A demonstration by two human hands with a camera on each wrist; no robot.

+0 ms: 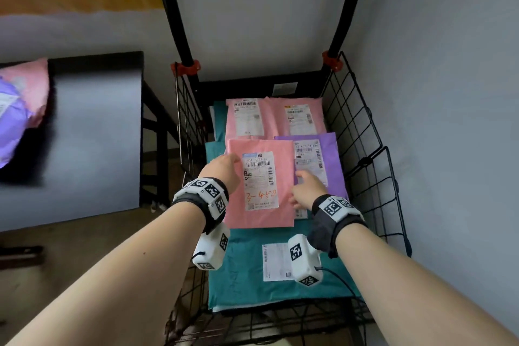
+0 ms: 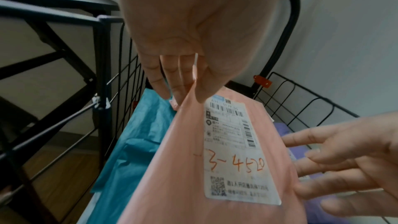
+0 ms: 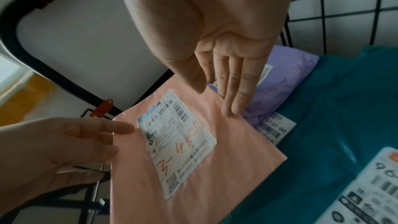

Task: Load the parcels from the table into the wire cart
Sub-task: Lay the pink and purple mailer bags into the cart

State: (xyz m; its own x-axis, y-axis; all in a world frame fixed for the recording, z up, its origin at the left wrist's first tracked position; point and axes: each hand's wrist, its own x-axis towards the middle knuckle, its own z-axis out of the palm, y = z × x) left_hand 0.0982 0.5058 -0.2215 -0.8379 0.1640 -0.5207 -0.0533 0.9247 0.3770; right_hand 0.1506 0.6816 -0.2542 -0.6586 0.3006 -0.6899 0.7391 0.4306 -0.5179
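Thumb on top and fingers (image 2: 172,81) beneath, the person's left hand (image 1: 224,170) pinches the 9 o'clock edge of a pink parcel (image 1: 259,184) over the wire cart (image 1: 365,154), while the right hand (image 1: 307,188), fingers (image 3: 233,91) straight and close together, touches the parcel's 3 o'clock edge without curling round it. The flat pink parcel sits at the centre of the cart, label up, its long axis running from 6 to 12 o'clock in the head view and the handwritten "3-4520" reading upright toward the person. Inside the cart, it overlaps a purple parcel (image 1: 330,149) just beside it at 3 o'clock; two more pink parcels (image 1: 276,118) lie side by side at 12 o'clock against the cart's far end, and all rest on teal parcels (image 1: 244,270) covering the bottom, one showing a white label at 6 o'clock. The cart's black handle (image 1: 348,8) rises at 12 o'clock. At 9 o'clock, well apart from the cart, a table (image 1: 92,126) holds a pink and a purple parcel (image 1: 16,109), blurred at the frame's edge.
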